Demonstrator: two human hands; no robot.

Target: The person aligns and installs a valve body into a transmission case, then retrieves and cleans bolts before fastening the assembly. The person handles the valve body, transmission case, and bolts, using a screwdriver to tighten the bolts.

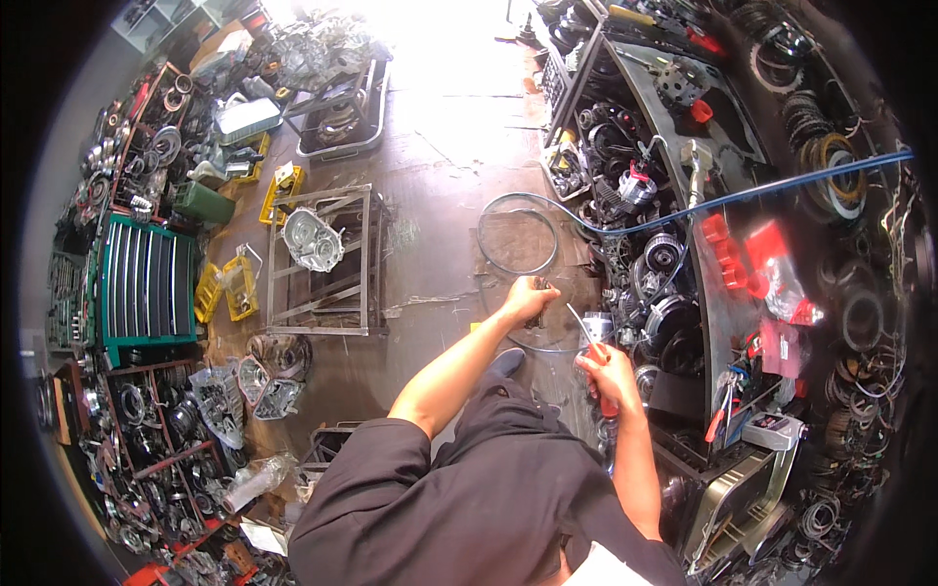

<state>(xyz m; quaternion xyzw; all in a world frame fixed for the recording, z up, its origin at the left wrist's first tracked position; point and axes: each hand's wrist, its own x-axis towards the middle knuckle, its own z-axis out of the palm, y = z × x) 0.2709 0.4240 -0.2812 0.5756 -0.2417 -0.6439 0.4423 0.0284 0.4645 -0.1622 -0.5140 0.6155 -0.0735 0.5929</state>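
Observation:
My right hand (608,375) is closed around what looks like an air blow gun (607,405), red-orange with a thin pale nozzle slanting up toward my left hand. My left hand (529,299) is closed on a small dark metallic part, mostly hidden by the fingers; its kind I cannot make out. The nozzle tip stands just right of that part, apart from it. A thin blue air hose (782,186) runs in from the right, loops beyond my hands and curves back near my right hand; where it joins is hidden.
At my right stands a metal bench (718,283) with red plastic pieces, and gear parts crowd the shelf beside it. A metal frame (367,264) carrying an aluminium housing (313,239) stands on the floor at left. Further left is a green drawer cabinet (149,278).

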